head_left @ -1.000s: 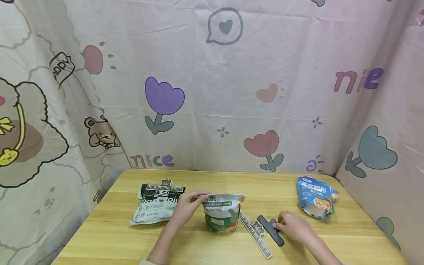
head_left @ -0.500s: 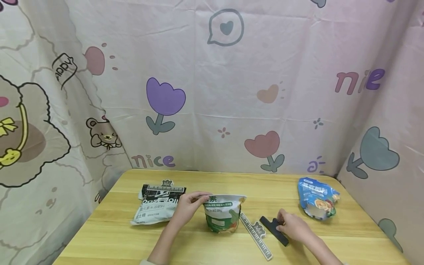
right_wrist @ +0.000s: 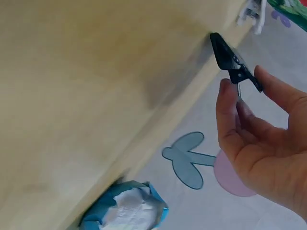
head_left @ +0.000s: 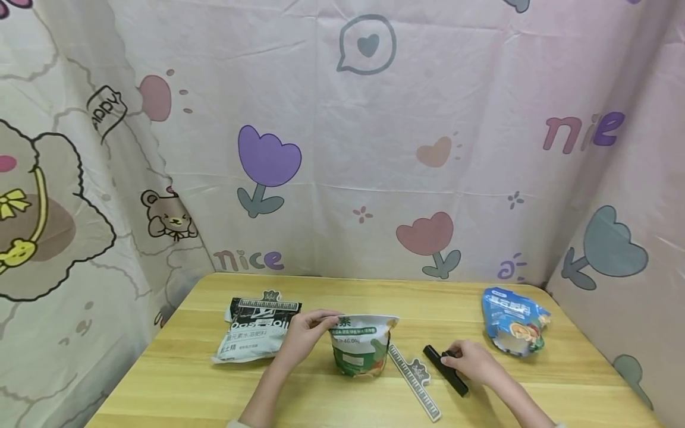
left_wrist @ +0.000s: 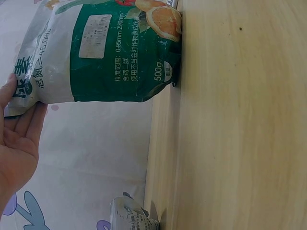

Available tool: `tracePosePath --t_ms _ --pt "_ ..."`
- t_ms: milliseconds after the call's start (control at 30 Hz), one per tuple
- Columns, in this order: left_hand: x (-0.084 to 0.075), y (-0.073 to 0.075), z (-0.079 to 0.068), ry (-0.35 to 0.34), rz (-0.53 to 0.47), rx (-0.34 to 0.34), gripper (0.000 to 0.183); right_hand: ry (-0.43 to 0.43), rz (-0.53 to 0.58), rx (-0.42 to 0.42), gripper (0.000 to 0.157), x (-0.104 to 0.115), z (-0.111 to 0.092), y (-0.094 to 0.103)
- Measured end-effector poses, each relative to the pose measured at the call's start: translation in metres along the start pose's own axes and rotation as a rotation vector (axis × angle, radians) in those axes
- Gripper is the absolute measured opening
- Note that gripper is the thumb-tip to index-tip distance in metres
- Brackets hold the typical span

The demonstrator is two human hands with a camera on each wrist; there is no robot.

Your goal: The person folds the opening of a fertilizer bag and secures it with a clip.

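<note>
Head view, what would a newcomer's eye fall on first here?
Likely the purple tulip, left of centre on the printed backdrop. Next, the green bag, upright on the table, its top left corner pinched by the left hand. To its right, past the grey clip, the right hand holds a black clip.

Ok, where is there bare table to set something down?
Bare wood lies beyond the right hand, between the green bag and blue bag; also left of the left forearm, nearer than the white bag. Crowded: between the green bag and right hand, with the patterned clip and black clip.
</note>
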State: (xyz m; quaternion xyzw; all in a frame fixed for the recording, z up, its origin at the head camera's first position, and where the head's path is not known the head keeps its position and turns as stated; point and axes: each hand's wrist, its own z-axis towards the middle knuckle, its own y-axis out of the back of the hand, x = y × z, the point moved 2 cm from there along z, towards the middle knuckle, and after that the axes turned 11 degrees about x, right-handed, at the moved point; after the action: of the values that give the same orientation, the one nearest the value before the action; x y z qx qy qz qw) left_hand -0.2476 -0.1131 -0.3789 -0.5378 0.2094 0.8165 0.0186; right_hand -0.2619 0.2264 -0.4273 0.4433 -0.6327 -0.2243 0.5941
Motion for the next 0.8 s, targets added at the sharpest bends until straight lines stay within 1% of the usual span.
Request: tracePosePath --t_ms 100,200,300,400,533,667,800 --pt "-0.001 0.000 0.000 0.000 0.005 0.003 0.015 0.042 0.063 -0.109 0.028 0.007 -0.002 0.009" --pt "-0.002 0.000 0.000 0.001 0.008 0.000 0.014 0.072 0.193 -0.221 0.032 0.021 -0.007 0.023" --pt "-0.002 0.000 0.000 0.001 0.014 -0.007 0.014 0.104 0.361 -0.278 0.038 0.038 -0.012 0.037" --pt "-0.002 0.000 0.001 -0.001 0.021 -0.014 0.014 0.148 0.503 -0.319 0.039 0.055 -0.018 0.047" --pt "-0.002 0.000 0.001 0.003 0.019 -0.018 0.014 0.239 0.571 -0.372 0.035 0.077 -0.027 0.049" --pt "-0.002 0.000 0.001 -0.002 0.023 -0.017 0.013 0.375 0.605 -0.422 0.027 0.097 -0.032 0.043" --pt "-0.002 -0.001 0.001 -0.003 0.025 -0.012 0.014 0.505 0.625 -0.462 0.024 0.111 -0.032 0.035"
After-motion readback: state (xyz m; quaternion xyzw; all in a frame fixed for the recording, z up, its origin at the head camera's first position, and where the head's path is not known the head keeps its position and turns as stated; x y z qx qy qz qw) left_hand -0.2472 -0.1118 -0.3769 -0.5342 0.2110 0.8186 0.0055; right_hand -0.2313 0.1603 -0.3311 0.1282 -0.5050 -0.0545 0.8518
